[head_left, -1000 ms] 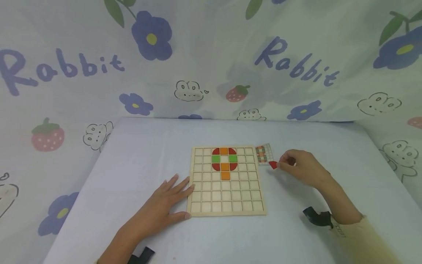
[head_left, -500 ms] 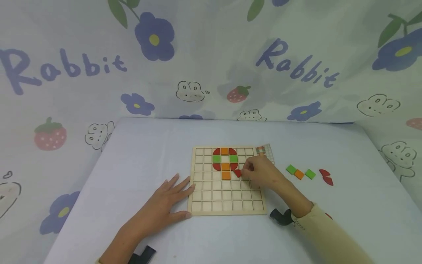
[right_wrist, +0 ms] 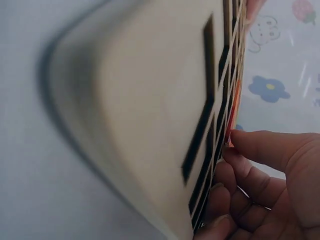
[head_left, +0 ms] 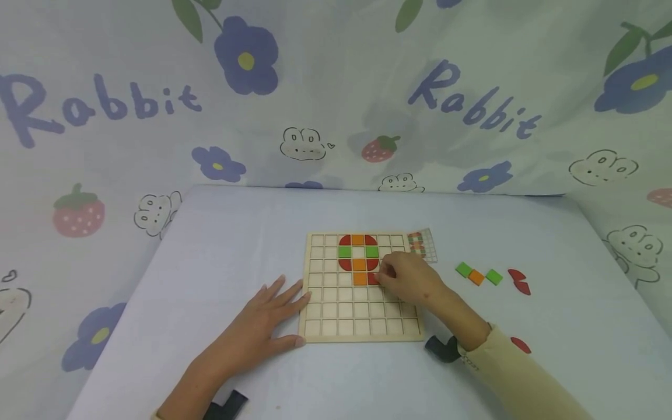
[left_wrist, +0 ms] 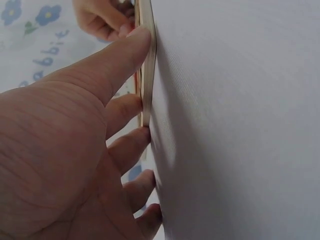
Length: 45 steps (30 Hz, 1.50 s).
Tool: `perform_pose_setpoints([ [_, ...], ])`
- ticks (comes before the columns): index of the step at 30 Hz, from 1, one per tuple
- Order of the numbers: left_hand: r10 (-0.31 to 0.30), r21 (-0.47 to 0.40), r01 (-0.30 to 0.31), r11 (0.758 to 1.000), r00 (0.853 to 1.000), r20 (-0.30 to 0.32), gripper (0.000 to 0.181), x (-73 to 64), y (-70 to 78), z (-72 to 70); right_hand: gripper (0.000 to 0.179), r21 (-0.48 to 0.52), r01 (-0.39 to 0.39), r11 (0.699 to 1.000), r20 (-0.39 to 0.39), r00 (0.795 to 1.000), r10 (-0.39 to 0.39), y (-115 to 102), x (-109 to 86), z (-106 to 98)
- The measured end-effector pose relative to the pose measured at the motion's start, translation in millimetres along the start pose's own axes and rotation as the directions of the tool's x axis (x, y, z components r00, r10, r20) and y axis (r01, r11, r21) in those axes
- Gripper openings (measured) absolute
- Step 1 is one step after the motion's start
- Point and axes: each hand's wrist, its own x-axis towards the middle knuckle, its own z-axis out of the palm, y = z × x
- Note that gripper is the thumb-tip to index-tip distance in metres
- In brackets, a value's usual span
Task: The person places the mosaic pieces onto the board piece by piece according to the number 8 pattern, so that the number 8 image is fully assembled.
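Observation:
A wooden grid board [head_left: 336, 331] lies on the table. Red, orange and green tiles form a ring in its upper rows, with an orange tile [head_left: 360, 279] below the ring. My right hand [head_left: 412, 277] pinches a red quarter-round tile [head_left: 372, 279] at the cell right of that orange tile. In the right wrist view, the thumb and a finger [right_wrist: 245, 167] meet at the tile's edge; whether it lies flat is hidden. My left hand [head_left: 257, 324] rests with spread fingers against the board's left edge, and its thumb [left_wrist: 132, 47] touches the rim.
A small pattern card [head_left: 429, 248] lies by the board's top right corner. Right of the board are green tiles [head_left: 494, 276], an orange tile [head_left: 476, 277] and red pieces [head_left: 520, 284]. Another red piece [head_left: 521, 345] lies by the right sleeve. A printed curtain [head_left: 336, 105] stands behind.
My right hand has carried the red tile leftward from beside the card onto the board, then down to the cell beside the orange tile. My left hand has stayed still.

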Motion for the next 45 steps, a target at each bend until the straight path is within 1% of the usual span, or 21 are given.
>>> perform_pose_setpoints([
  [8,0.004,0.009,-0.004,1.000,1.000,-0.003,0.079,-1.0,-1.8,-1.9,0.020,0.005,-0.011,1.000,-0.002,1.000,0.011,-1,3.0,5],
  [11,-0.001,0.004,0.001,1.000,1.000,-0.003,0.079,-1.6,-2.3,-2.8,0.019,0.013,-0.014,1.000,-0.001,1.000,0.014,0,3.6,7],
  [18,0.010,-0.012,-0.010,1.000,1.000,-0.020,0.078,-2.6,-1.6,-2.5,0.017,0.039,-0.007,0.999,-0.002,1.000,0.007,1,2.5,7],
  [21,0.002,-0.020,-0.003,1.000,1.000,-0.012,0.079,-1.7,-1.9,-1.6,0.014,0.068,0.017,0.998,0.008,1.000,-0.018,5,-0.3,3],
  [24,-0.006,-0.018,0.005,1.000,1.000,0.000,0.080,0.0,-1.5,0.0,0.010,0.091,0.083,0.992,0.017,0.996,-0.085,11,-6.3,-4],
  [27,-0.013,-0.006,0.013,1.000,1.000,0.009,0.080,1.2,-0.2,0.8,0.011,0.096,0.151,0.984,0.022,0.988,-0.154,17,-18.9,-12],
  [30,-0.019,-0.001,0.019,1.000,1.000,0.016,0.081,1.4,0.5,0.6,0.014,0.098,0.165,0.981,0.016,0.986,-0.167,22,-37.1,-21],
  [34,-0.014,0.003,0.014,1.000,1.000,0.013,0.081,0.6,0.2,-0.4,0.016,0.102,0.122,0.987,-0.011,0.993,-0.122,33,-62.7,-36],
  [38,-0.017,0.009,0.017,1.000,1.000,0.010,0.081,-0.2,0.9,-1.4,0.018,0.088,0.080,0.993,-0.027,0.997,-0.078,51,-85.3,-48],
  [42,-0.007,0.008,0.007,1.000,1.000,-0.001,0.080,-1.2,2.1,-2.4,0.018,0.094,0.060,0.994,-0.047,0.997,-0.055,69,-105.9,-55],
  [45,0.005,0.006,-0.005,1.000,1.000,-0.009,0.079,-1.7,2.7,-2.8,0.017,0.106,0.048,0.993,-0.076,0.996,-0.040,81,-120.0,-59],
])
